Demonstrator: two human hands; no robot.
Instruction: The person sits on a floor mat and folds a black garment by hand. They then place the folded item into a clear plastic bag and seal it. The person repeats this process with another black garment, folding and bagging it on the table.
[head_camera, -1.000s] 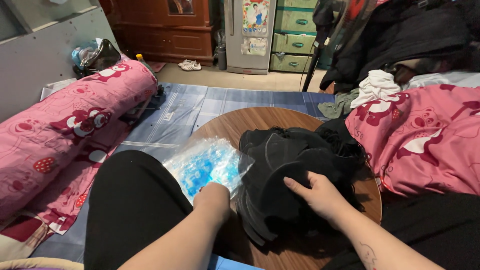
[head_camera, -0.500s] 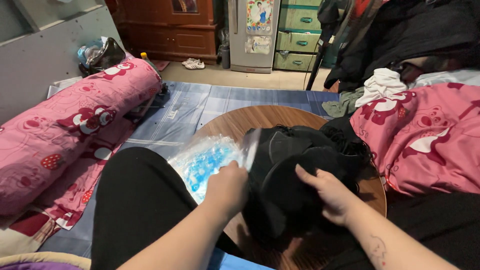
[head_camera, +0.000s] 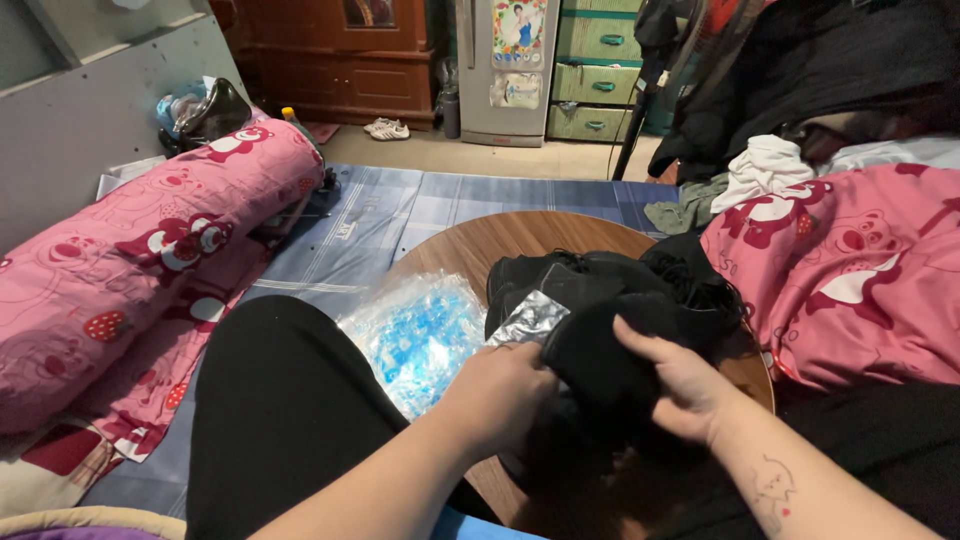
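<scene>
A pile of black fabric pieces (head_camera: 610, 290) lies on a round wooden table (head_camera: 500, 240). My left hand (head_camera: 500, 390) pinches a clear plastic wrapper (head_camera: 530, 318) at the edge of a black piece. On that same black piece (head_camera: 595, 360) my right hand (head_camera: 680, 385) is closed, with the thumb on top. Just left of my hands, a stack of clear plastic bags with blue print (head_camera: 420, 335) rests on the table's edge. My knee in black trousers (head_camera: 280, 400) is at the lower left.
A pink printed bolster (head_camera: 130, 270) lies on the left, a pink blanket (head_camera: 850, 270) on the right. A blue striped mat (head_camera: 400, 215) covers the floor. A wooden cabinet (head_camera: 340, 60), a small fridge (head_camera: 505, 70) and green drawers (head_camera: 600, 70) stand at the back.
My left hand has moved right from the blue-printed bags onto the black pile and taken hold of a clear wrapper. My right hand has lifted and closed on a black piece.
</scene>
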